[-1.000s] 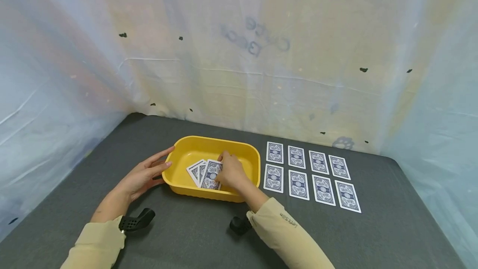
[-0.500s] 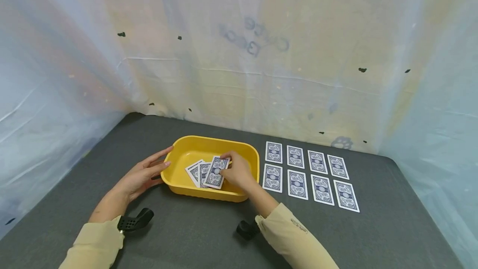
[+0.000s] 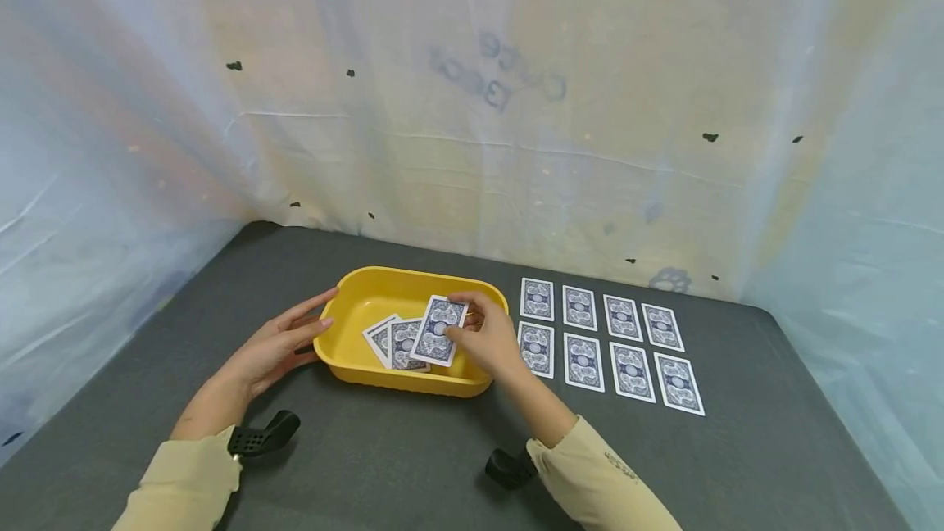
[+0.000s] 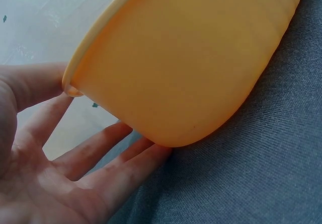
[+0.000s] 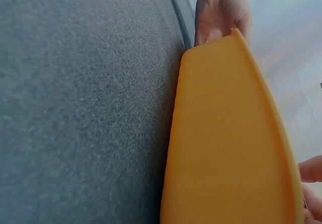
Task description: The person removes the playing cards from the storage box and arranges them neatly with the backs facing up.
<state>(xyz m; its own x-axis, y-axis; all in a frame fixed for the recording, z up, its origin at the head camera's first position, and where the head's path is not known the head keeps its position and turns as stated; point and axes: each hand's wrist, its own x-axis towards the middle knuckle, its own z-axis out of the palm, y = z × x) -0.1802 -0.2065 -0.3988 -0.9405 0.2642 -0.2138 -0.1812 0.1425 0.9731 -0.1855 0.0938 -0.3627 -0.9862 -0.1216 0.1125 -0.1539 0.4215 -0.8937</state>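
A playing card point(image 3: 435, 340), patterned blue back up, is pinched by my right hand point(image 3: 492, 340) over the right half of a yellow plastic tub point(image 3: 413, 382). Several more cards point(image 3: 401, 344) lie overlapped on the tub's floor, to the left of the pinched one. My left hand point(image 3: 276, 351) touches the tub's left end with fingers spread. In the left wrist view, that hand's point(image 4: 50, 168) thumb is at the tub's rim point(image 4: 95, 30) and its other fingers lie along the outer wall. The right wrist view shows mainly the tub's side point(image 5: 226, 133), with fingertips point(image 5: 313, 168) at the edge.
Face-down cards point(image 3: 583, 361) lie in two neat rows to the right of the tub. Dark grey cloth point(image 3: 383, 465) covers the table. Pale plastic sheeting point(image 3: 479, 179) stands behind it and at both sides.
My right hand has drawn the card rightward and up, away from the others in the tub, uncovering more of the card beneath. The left hand stays at the tub's end.
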